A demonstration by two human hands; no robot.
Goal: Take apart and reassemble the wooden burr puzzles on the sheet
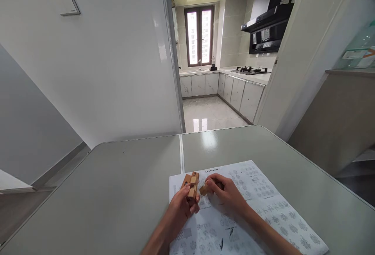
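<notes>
My left hand [185, 205] is closed round a small bundle of notched wooden puzzle pieces [191, 186], tilted up above the paper. Dark markings show on the tops of the pieces. Just to the right, my right hand [225, 191] pinches a single wooden puzzle piece [203, 190], its end poking out toward the bundle with a small gap between them. Part of that piece is hidden by my fingers. Under both hands lies a large white instruction sheet [254, 184], printed with rows of grey assembly drawings.
The sheet rests on a grey-green table [131, 192] with a seam [181, 153] running across it. Beyond the far edge, a doorway opens onto a kitchen with a gas hob [251, 70]. At the right, a clear plastic bottle [359, 49] stands on a ledge.
</notes>
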